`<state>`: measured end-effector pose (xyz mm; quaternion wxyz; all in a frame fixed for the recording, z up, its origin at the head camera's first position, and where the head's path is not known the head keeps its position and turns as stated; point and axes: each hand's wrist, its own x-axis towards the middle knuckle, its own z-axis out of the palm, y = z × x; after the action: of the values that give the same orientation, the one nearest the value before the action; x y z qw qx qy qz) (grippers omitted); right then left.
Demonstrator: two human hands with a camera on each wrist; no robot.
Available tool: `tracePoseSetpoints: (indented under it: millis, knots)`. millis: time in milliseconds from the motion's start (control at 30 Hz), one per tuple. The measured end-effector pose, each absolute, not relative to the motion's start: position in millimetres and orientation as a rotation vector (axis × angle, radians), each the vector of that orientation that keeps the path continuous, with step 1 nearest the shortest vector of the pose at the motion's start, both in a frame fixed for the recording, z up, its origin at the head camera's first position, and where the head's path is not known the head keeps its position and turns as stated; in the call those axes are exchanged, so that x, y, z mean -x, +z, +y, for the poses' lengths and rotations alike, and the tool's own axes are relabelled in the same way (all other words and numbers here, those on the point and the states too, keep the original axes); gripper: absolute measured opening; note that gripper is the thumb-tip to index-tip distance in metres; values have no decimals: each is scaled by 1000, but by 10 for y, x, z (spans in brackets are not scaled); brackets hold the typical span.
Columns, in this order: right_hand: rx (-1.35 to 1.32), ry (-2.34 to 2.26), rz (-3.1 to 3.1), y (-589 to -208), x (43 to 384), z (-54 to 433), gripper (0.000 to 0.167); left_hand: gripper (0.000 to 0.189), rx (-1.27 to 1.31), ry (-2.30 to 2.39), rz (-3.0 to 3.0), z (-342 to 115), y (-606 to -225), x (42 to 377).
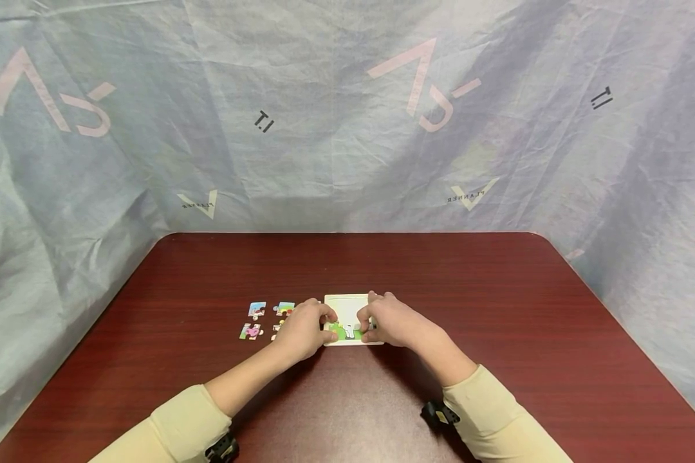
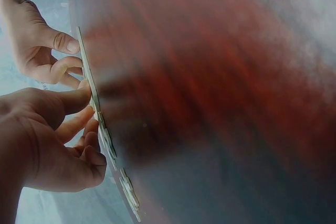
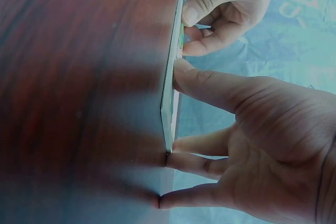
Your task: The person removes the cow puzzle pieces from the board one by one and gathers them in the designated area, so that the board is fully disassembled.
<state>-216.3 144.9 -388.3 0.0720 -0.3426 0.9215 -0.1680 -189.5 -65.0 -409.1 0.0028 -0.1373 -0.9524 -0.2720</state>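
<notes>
A pale puzzle tray lies flat on the table, with green picture pieces along its near side. My left hand is at the tray's left side, its thumb and forefinger touching the tray while the other fingers bend in beneath the palm in the left wrist view. From the right comes my right hand. Its thumb touches the tray's near edge, and its spread, fairly straight fingers reach down to the tray's right end and the tabletop. The surface under both hands is partly hidden.
Several loose jigsaw pieces lie left of the tray, some covered by the left hand. Dark red wood makes up the tabletop. A grey cloth curtain hangs behind it and along both sides.
</notes>
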Motion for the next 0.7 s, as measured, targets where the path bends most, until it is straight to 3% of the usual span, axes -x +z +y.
tracePoseSetpoints:
  millis: [700]
  knots:
    - [1006, -509, 2768, -3869, 2155, 1446, 22, 30, 422, -924, -2950, -637, -4070, 1891]
